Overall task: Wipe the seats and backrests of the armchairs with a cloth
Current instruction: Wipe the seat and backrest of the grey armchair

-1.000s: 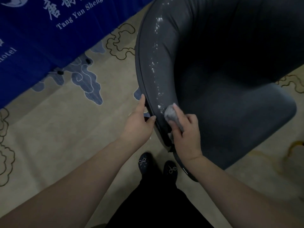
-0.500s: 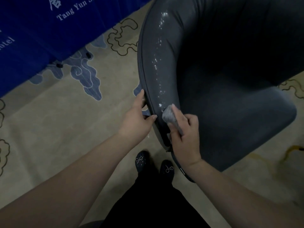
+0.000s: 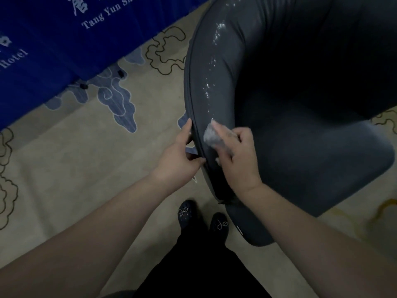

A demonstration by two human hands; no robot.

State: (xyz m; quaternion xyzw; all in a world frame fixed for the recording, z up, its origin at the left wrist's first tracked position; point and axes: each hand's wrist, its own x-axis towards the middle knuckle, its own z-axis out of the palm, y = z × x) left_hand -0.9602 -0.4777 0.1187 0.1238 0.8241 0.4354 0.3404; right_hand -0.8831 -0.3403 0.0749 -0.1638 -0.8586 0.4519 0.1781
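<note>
A dark grey armchair (image 3: 300, 136) fills the upper right of the head view, seen from behind its curved backrest. Wet shiny streaks run down the backrest's inner face. My right hand (image 3: 238, 158) grips a small grey cloth (image 3: 211, 134) and presses it against the lower inner side of the backrest. My left hand (image 3: 179, 154) holds the outer rim of the backrest beside it, thumb up along the edge and fingers curled round the rim.
A blue banner (image 3: 53, 44) with white lettering stands on small feet at the upper left. Beige carpet (image 3: 75, 168) with blue and outlined cloud patterns covers the floor. My two dark shoes (image 3: 202, 218) stand close to the chair's base.
My right hand has slid the cloth a little up the backrest. My left hand keeps its hold on the rim. The view has shifted slightly.
</note>
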